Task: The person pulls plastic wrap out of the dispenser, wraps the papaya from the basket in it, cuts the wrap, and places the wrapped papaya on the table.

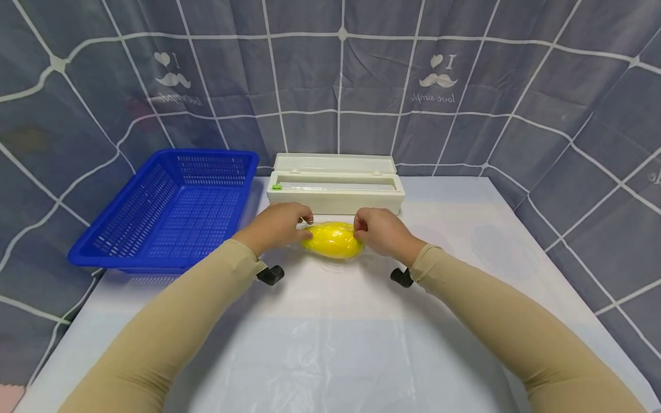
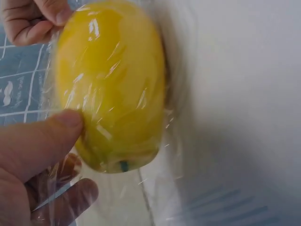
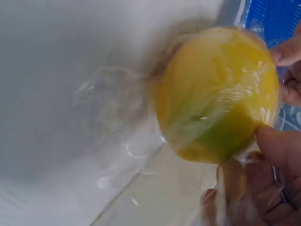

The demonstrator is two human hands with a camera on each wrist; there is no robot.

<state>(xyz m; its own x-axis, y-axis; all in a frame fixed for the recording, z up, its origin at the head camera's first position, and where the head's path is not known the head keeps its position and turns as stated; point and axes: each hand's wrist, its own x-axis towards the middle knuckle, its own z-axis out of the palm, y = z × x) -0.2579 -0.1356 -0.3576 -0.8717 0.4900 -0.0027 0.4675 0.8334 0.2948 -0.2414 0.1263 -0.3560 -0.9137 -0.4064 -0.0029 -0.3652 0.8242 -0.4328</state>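
An oblong yellow fruit, greenish at one end, is held between both hands over the white table, just in front of a white cling film dispenser. Clear, wrinkled cling film covers it and trails loosely past its side. My left hand grips the film at the fruit's left end, thumb pressed to the skin and fingers behind the film. At the other end my right hand grips film too, its thumb against the fruit and fingers curled beneath. A small dark stem mark shows through the film.
The dispenser stands behind the hands with its lid raised and a green slider at its left. To the left sits a blue plastic basket. A grey checked curtain hangs behind the white table.
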